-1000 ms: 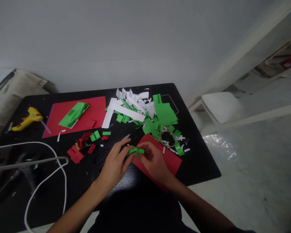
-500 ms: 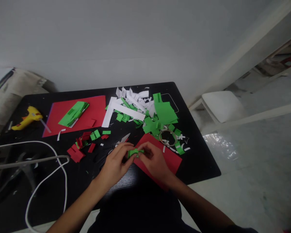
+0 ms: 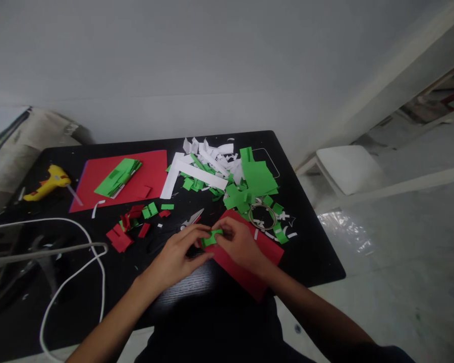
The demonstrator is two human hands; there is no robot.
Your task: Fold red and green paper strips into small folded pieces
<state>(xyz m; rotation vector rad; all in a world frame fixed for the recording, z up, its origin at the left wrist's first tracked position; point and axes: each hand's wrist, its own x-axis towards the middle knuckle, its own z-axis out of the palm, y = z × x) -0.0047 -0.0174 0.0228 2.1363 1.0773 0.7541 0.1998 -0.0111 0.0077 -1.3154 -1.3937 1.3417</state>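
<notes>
A small folded piece of green paper [image 3: 211, 238] is held between my two hands, over the near edge of a red paper sheet [image 3: 265, 257]. My left hand [image 3: 181, 253] has its fingers at the paper's left end, the thumb lowered a little away from it. With thumb and fingers, my right hand [image 3: 238, 243] pinches the right end. Scissors [image 3: 191, 220] lie just beyond my left hand, blades pointing away and their handles partly hidden. A round ring [image 3: 251, 216] rests to the right, among green and white scraps.
White paper strips [image 3: 200, 174] and green paper pieces [image 3: 259, 179] are heaped at the back. To the left are a yellow glue gun [image 3: 49, 184], a red sheet [image 3: 151, 171] bearing a green paper stack [image 3: 117, 177], red scraps [image 3: 119, 238] and a looping white cable [image 3: 103, 282]. A white stool [image 3: 350, 166] stands right.
The green paper has turned to show a flatter face. My left thumb has dropped away from it, while my right hand keeps its pinch. The view has shifted slightly.
</notes>
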